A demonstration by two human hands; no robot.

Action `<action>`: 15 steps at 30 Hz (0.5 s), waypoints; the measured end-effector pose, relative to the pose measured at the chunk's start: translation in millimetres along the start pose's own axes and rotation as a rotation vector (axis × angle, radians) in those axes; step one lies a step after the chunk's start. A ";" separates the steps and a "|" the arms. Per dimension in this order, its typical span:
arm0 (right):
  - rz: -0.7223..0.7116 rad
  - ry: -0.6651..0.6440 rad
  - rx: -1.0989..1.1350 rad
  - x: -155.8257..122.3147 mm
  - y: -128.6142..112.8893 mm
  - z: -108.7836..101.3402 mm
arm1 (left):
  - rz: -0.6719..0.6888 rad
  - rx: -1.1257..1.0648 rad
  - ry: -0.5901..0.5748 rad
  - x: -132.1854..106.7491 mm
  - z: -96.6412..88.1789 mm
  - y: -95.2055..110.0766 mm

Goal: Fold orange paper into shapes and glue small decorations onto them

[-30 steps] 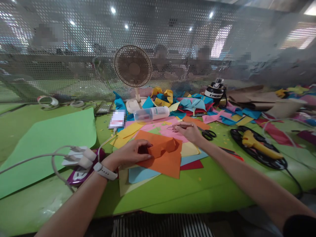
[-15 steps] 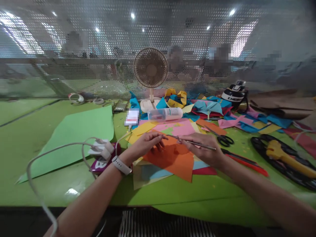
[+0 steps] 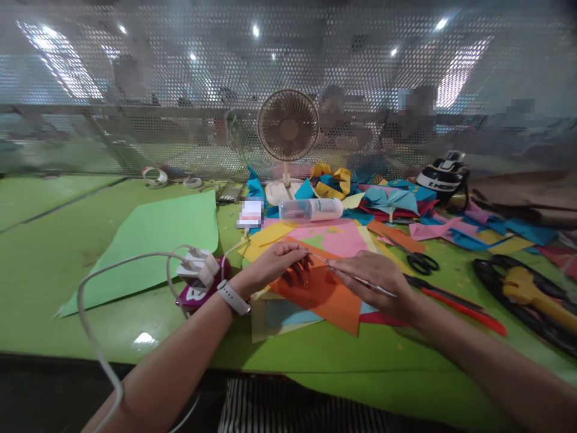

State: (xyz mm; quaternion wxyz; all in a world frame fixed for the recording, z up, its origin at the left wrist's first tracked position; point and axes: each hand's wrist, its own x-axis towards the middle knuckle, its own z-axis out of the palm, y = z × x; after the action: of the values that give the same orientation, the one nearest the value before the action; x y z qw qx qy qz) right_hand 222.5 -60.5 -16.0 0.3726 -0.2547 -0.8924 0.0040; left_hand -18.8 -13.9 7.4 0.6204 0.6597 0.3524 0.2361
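Observation:
My right hand (image 3: 374, 276) grips a slim silver tool (image 3: 374, 287), its thin tip pointing left toward my left hand. The tool's exact kind is too small to tell. Thumb and forefinger of my left hand (image 3: 286, 261) are pinched together at that tip; whatever lies between them is too small to make out. Both hands are just above an orange paper sheet (image 3: 331, 300), which lies on a stack of coloured papers with a pink sheet (image 3: 345, 237) behind. A white watch (image 3: 233, 297) is on my left wrist.
A clear bottle (image 3: 311, 210) and a small fan (image 3: 288, 126) stand beyond the papers. Black scissors (image 3: 421, 261), a red cutter (image 3: 464, 308) and a yellow glue gun (image 3: 536, 291) lie right. Left are a green sheet (image 3: 157, 240) and plugged adapters (image 3: 198, 267) with a looping cable.
The view has shifted, so the table things appear farther right. The rear end of the silver tool has dipped, and my right hand has turned slightly. My left hand keeps its pinch.

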 end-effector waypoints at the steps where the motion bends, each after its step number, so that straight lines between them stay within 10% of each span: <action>1: -0.031 -0.005 -0.012 0.9 -0.8 -0.8 | -0.007 0.005 0.002 -0.2 0.1 0.7; 10: -0.108 0.010 -0.106 9.8 -9.5 -4.6 | 0.021 0.101 0.007 2.0 -0.6 -1.2; 15: 0.391 0.239 0.278 17.9 -8.9 -10.9 | 0.156 0.061 -0.037 4.4 -2.2 -7.8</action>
State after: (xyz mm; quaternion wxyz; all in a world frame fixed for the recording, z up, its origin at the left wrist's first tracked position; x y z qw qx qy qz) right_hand 215.1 -62.0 5.6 0.4990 -0.3673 -0.7666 0.1685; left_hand -19.0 -9.3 -0.5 0.5860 0.7081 0.2953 0.2607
